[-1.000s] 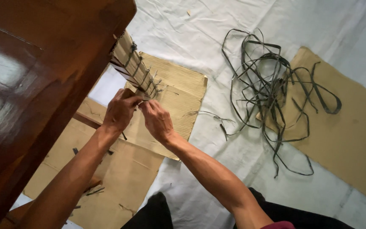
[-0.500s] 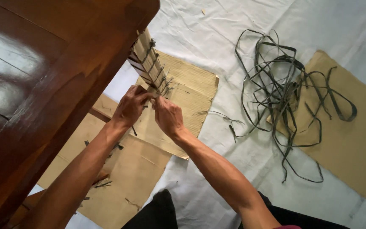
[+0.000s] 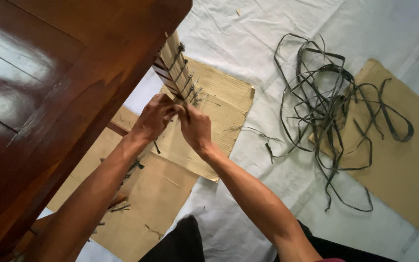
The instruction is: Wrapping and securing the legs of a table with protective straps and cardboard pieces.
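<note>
A dark polished wooden furniture panel (image 3: 49, 97) fills the left of the view. Its leg (image 3: 175, 65) is wrapped in brown cardboard bound by several dark straps. My left hand (image 3: 153, 119) grips the lower end of that wrapped leg. My right hand (image 3: 195, 127) is right beside it, fingers pinched on the end of a strap at the cardboard's edge. Both hands touch each other at the fingertips.
Flat cardboard sheets (image 3: 219, 111) lie on a white cloth (image 3: 267, 204) under the hands. A tangled heap of loose dark straps (image 3: 330, 102) lies to the right, partly on another cardboard sheet (image 3: 403, 160). Short strap scraps (image 3: 122, 206) lie near my left forearm.
The view has shifted, so the panel, leg and hands sit further right in the frame. The hands keep the same hold at the leg's lower end.
</note>
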